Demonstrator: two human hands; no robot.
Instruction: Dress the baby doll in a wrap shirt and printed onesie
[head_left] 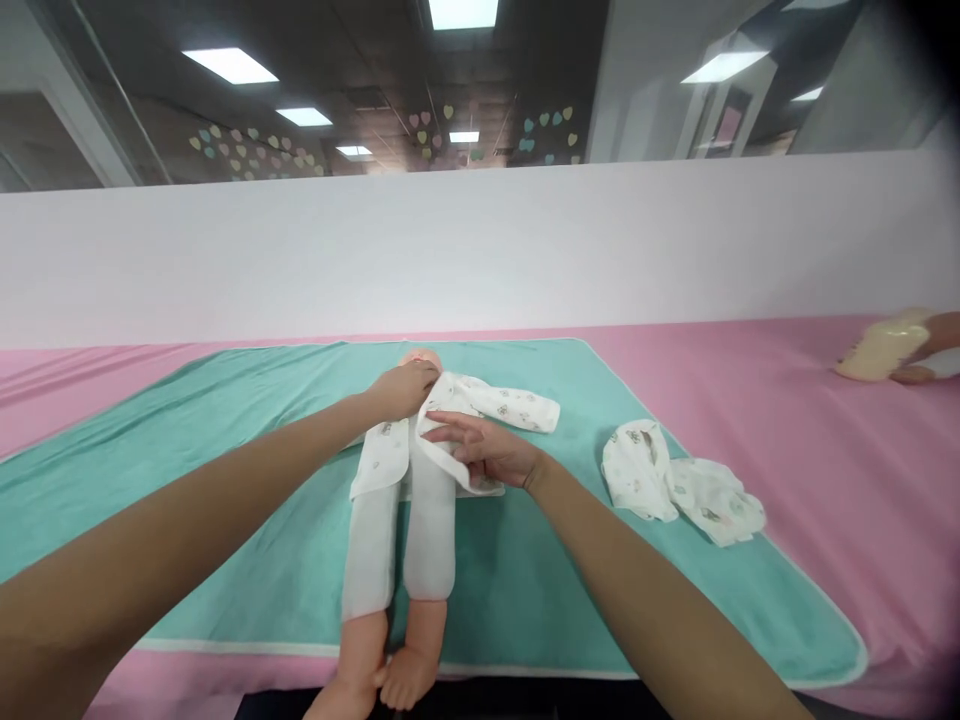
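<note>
A baby doll [401, 540] lies on its back on a teal mat [225, 430], feet toward me, in white leggings. A white printed jacket [487, 400] is spread open over its chest, one sleeve stretched to the right. My left hand [405, 388] rests curled at the doll's neck and upper chest, gripping the jacket's collar edge. My right hand [487, 450] lies flat with fingers stretched out on the jacket's right flap beside the doll's waist.
Another crumpled white printed garment [679, 485] lies on the mat's right side. The mat covers a pink sheet [787, 400] backed by a low white wall. At the far right, another person's hand holds a cream bottle [881, 350].
</note>
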